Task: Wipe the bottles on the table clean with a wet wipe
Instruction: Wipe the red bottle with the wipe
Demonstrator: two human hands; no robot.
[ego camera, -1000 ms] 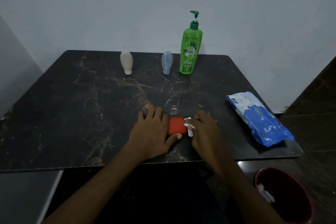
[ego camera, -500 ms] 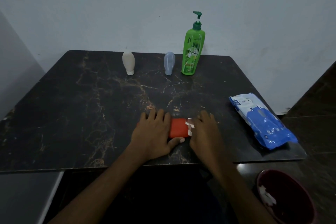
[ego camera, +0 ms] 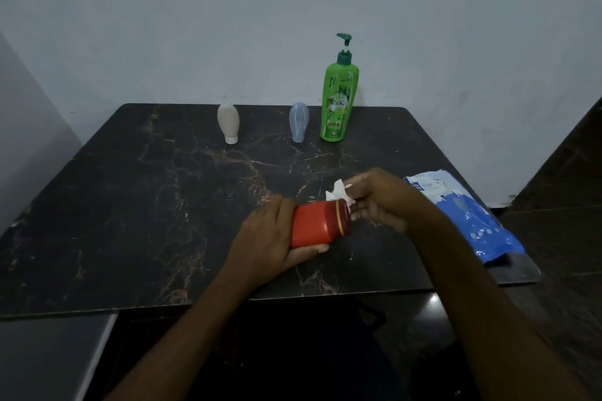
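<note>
Progress, judged partial: red bottle (ego camera: 314,224) gripped sideways in left hand (ego camera: 270,238) above table (ego camera: 130,205), right hand (ego camera: 379,202) pinching wet wipe (ego camera: 338,194) at its cap; green pump bottle (ego camera: 338,98), blue bottle (ego camera: 299,122) and beige bottle (ego camera: 228,122) standing apart at the back, seemingly pending.

Wipes pack (ego camera: 462,218) right of pump bottle (ego camera: 338,98)

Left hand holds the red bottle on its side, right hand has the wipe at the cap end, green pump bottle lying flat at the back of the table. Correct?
Not quite. The head view shows the green pump bottle standing upright at the back of the table, not lying flat. The rest holds: the left hand holds the red bottle on its side and the right hand has the wipe at the cap end.
</note>
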